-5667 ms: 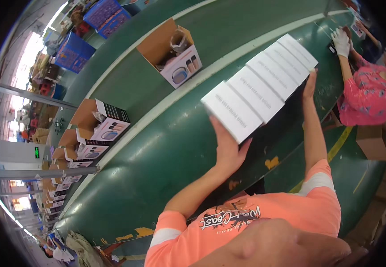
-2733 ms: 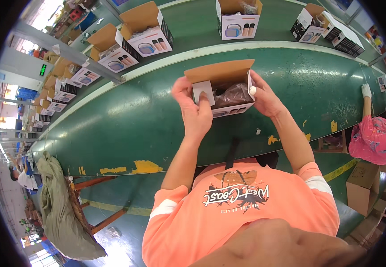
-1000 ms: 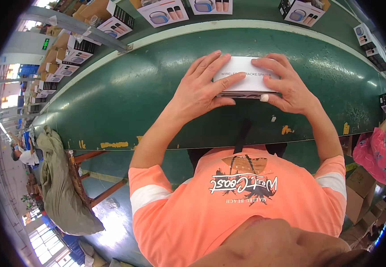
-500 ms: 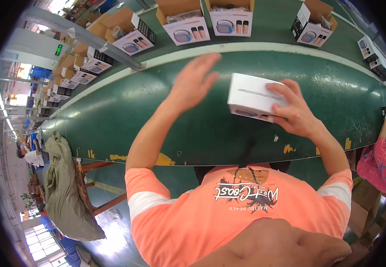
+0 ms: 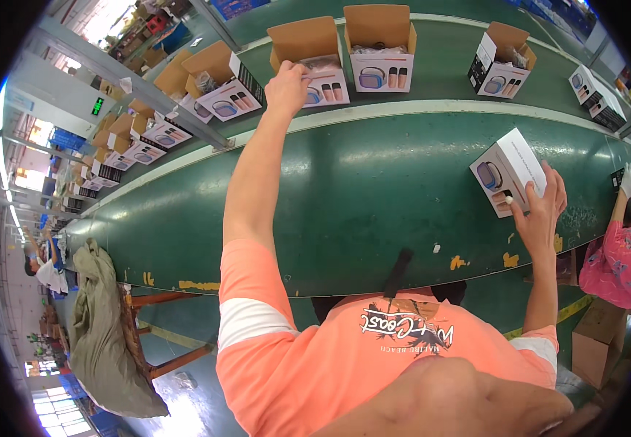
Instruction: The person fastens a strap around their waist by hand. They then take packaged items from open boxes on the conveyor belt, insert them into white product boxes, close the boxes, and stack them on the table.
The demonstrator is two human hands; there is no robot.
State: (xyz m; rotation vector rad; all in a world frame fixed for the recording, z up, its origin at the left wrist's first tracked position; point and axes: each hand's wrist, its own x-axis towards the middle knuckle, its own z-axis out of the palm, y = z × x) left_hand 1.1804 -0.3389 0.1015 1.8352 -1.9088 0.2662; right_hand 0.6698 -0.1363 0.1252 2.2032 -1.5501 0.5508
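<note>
My left hand (image 5: 288,89) reaches far across the green bench to an open printed box (image 5: 326,97), its fingers bent over the box's left edge. Clear plastic wrapping shows in the mouth of that box. Toward the right side of the bench, my right hand (image 5: 542,204) grips a closed white box (image 5: 523,156) with a picture of a blue speaker and microphones on its side. This box stands tilted to my view, with the thumb at its near side and the fingers at its right edge.
More open boxes (image 5: 381,73) line the green conveyor behind a pale rail (image 5: 403,109), running off to the left. A metal post (image 5: 210,135) rises at the left. At the right edge, a gloved co-worker's hand (image 5: 630,180) touches a small dark item.
My left hand has moved forward onto the open box. My right hand has carried the closed box to the right and turned it so its printed side shows.
</note>
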